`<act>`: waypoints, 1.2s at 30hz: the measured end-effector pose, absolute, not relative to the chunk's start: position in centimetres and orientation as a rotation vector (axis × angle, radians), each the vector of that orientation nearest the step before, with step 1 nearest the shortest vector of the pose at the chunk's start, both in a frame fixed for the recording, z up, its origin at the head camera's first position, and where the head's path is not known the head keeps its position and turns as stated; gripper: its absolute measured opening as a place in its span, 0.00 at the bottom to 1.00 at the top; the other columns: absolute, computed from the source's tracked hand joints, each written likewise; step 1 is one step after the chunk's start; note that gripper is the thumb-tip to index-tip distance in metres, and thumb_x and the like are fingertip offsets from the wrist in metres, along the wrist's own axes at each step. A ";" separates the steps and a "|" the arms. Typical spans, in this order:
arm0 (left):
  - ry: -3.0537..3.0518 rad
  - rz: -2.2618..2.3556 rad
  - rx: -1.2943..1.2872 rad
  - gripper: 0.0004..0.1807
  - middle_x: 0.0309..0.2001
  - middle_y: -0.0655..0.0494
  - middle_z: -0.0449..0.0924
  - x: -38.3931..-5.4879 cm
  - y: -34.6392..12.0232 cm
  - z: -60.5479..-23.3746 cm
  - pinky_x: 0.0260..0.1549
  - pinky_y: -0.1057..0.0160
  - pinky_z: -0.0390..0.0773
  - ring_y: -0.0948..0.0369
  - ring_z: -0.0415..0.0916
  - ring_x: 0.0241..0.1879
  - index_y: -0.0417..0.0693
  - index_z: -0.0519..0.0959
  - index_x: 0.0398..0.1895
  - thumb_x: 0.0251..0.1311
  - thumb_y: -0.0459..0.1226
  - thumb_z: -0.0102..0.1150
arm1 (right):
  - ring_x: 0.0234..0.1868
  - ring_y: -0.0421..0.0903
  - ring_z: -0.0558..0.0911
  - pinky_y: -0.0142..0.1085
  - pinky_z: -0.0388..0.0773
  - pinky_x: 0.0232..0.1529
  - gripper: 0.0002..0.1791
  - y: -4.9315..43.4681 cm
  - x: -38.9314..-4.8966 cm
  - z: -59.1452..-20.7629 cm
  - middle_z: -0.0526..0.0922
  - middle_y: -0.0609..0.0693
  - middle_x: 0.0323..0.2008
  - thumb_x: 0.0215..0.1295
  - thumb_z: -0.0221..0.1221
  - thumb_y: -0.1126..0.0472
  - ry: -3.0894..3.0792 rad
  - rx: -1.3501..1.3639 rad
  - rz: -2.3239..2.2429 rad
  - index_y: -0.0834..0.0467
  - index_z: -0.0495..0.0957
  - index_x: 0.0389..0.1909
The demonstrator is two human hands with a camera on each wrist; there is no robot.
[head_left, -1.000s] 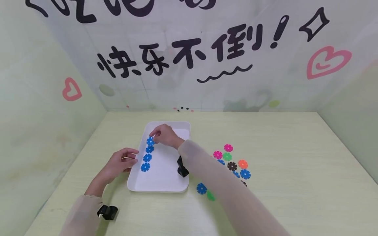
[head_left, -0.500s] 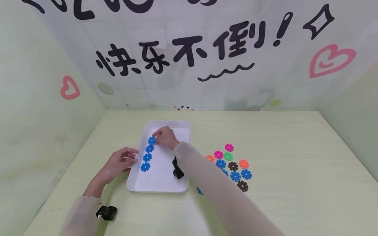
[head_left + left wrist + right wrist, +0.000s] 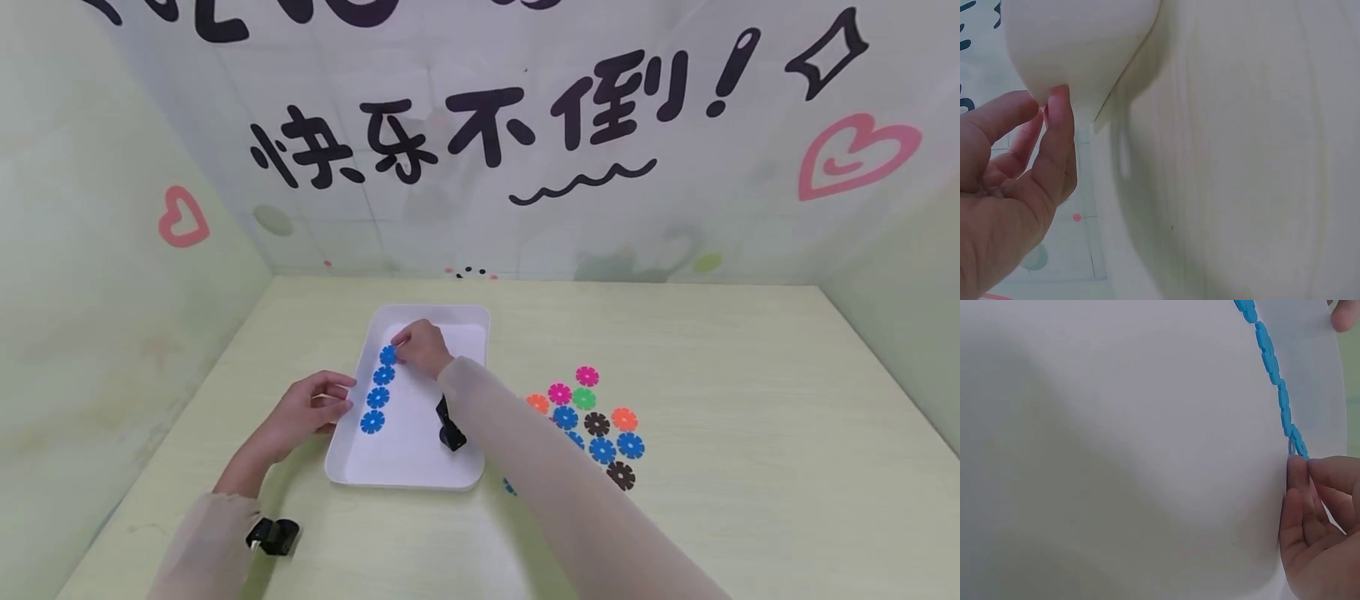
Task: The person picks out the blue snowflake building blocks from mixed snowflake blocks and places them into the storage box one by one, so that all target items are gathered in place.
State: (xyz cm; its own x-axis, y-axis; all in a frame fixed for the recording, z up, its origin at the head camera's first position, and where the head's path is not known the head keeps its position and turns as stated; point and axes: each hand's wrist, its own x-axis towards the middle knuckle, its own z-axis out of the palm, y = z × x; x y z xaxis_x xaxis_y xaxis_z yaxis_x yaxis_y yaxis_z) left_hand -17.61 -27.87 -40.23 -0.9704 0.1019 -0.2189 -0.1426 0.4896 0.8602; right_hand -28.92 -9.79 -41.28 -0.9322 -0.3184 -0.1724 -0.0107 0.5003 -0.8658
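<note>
Pale table (image 3: 750, 417): setting-out under way

White tray (image 3: 420, 467), one. My left hand (image 3: 303, 408), pinching its left rim; my right hand (image 3: 424, 347), pinching the last item below. Loose discs (image 3: 603, 457), mixed colours, right of tray. Blue row (image 3: 378, 392), four, inside tray's left side. Far disc (image 3: 386, 355), ending that row: being aligned, I judge; next calls for gentle release.

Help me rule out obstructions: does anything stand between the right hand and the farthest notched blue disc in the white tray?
Nothing visible does: the right hand pinches the farthest notched blue disc at its edge. The other three blue discs line up toward the white tray's near end, clear of that grip.
</note>
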 end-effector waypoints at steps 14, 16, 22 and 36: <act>2.511 1.443 -0.038 0.20 0.44 0.43 0.70 -17.6 -27.2 -40.0 0.35 0.59 0.80 0.52 0.73 0.39 0.38 0.67 0.56 0.61 0.33 0.55 | 0.38 0.44 0.77 0.30 0.75 0.41 0.14 -8.2 -29.1 -40.0 0.80 0.50 0.41 0.61 0.58 0.65 2.417 -0.423 -1.340 0.60 0.79 0.48; 2.513 1.437 -0.038 0.21 0.44 0.43 0.70 -17.5 -27.2 -39.9 0.35 0.59 0.79 0.52 0.73 0.40 0.39 0.67 0.56 0.61 0.33 0.55 | 0.37 0.43 0.78 0.30 0.75 0.39 0.14 -7.7 -29.1 -39.0 0.80 0.50 0.40 0.62 0.57 0.65 2.389 -0.471 -1.329 0.59 0.78 0.49; 2.533 1.409 -0.041 0.21 0.45 0.43 0.70 -17.6 -27.4 -39.7 0.36 0.59 0.79 0.52 0.73 0.41 0.39 0.66 0.57 0.61 0.34 0.55 | 0.36 0.42 0.79 0.31 0.75 0.40 0.16 -5.4 -29.2 -35.6 0.80 0.50 0.39 0.64 0.55 0.63 2.333 -0.728 -1.256 0.60 0.76 0.52; 2.513 1.446 -0.017 0.21 0.43 0.43 0.70 -17.4 -27.4 -39.9 0.35 0.59 0.79 0.52 0.73 0.40 0.37 0.66 0.56 0.61 0.33 0.56 | 0.40 0.41 0.77 0.29 0.76 0.41 0.16 3.9 -25.7 -34.9 0.80 0.47 0.40 0.62 0.58 0.62 2.320 -0.959 -0.981 0.58 0.77 0.51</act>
